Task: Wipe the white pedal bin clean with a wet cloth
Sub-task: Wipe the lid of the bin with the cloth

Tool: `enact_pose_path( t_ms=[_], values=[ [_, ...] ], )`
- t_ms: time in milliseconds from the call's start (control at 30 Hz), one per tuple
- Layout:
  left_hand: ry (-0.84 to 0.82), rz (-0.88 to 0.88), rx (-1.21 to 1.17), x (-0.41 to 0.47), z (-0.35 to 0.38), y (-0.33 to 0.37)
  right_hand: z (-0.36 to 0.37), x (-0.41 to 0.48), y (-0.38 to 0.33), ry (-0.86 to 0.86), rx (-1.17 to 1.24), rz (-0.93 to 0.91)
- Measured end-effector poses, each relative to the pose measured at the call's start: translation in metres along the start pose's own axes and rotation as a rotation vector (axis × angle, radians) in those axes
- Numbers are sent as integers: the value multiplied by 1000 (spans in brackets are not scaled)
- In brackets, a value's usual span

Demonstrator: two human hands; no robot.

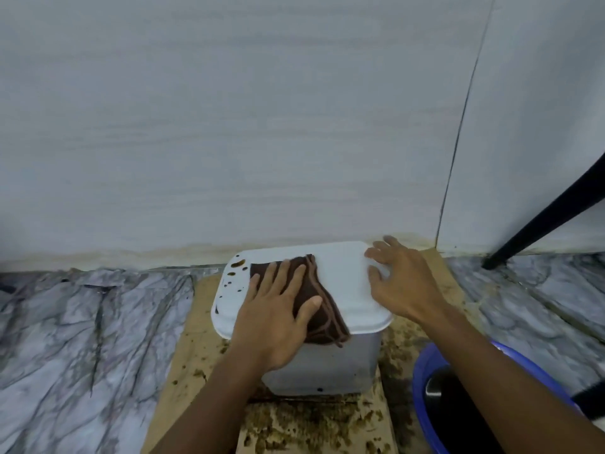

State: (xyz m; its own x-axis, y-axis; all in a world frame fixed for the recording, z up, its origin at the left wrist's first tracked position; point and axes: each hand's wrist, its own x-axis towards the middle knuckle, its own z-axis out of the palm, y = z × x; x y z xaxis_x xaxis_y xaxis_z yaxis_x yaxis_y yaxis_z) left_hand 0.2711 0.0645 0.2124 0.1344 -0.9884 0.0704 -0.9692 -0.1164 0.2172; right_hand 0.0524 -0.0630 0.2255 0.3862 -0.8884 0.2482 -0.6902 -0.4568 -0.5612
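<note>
The white pedal bin [340, 276] stands against the wall with its lid down. Dark brown spots [237, 264] mark the lid's left part. A dark brown cloth [316, 309] lies spread over the lid's left half and hangs over its front edge. My left hand [275, 319] presses flat on the cloth, fingers spread. My right hand [397, 283] rests on the lid's right edge with fingers apart, holding nothing.
The bin sits on a sheet of brown cardboard [193, 329] spattered with brown dirt. A blue bucket [425, 375] stands at the lower right. A black slanted leg [540, 221] meets the marble floor [82, 322] at the right. The wall is close behind the bin.
</note>
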Motion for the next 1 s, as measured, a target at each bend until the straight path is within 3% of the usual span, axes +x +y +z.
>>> enact_pose_path(
  t_ms=[167,333,467,600,800,1000],
  values=[
    [-54,-168,17,31,-17,-21,14,-2,-19,-182,-61,-172],
    [-66,-28,-2,45,-11,8,10,5,-21,-150,-65,-152],
    [29,93,0,6,2,5,16,10,-26,-183,-75,-171],
    [83,-1,-6,-18,3,-30,27,13,-31,-204,-120,-187],
    [-30,-222,32,31,-17,-52,31,8,-31,-159,-164,-219],
    [-95,-80,15,63,-14,3,26,3,-30,-120,-137,-211]
  ],
)
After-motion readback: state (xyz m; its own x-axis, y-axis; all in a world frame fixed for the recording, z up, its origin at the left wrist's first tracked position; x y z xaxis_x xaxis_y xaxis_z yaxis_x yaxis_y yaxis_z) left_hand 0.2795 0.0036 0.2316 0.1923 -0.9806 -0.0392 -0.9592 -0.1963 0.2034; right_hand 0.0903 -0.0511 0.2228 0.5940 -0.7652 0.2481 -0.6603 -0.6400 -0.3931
